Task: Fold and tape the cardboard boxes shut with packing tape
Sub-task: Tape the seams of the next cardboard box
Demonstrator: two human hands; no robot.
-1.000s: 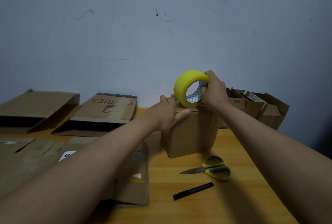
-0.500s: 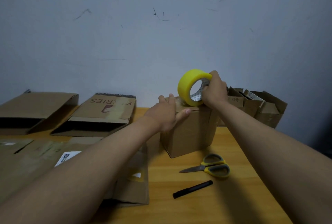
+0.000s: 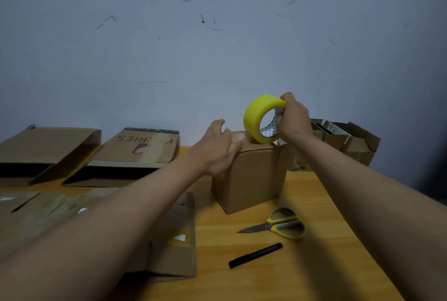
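Observation:
A small closed cardboard box (image 3: 251, 177) stands upright on the wooden table (image 3: 314, 264). On its top edge sits a yellow roll of packing tape (image 3: 256, 117), standing on its rim. My right hand (image 3: 294, 119) grips the roll, fingers through its core. My left hand (image 3: 217, 146) rests on the box's top left corner, its fingers straight and pressing the tape end down near the roll.
Yellow-handled scissors (image 3: 283, 224) and a black marker (image 3: 255, 254) lie in front of the box. Flattened cardboard (image 3: 169, 247) lies at the left front. Two open flat boxes (image 3: 135, 153) sit at the back left, and more open boxes (image 3: 350, 143) at the back right against the wall.
My right hand has rolled the tape roll a little to the right along the box top. My left hand has stayed on the box's corner.

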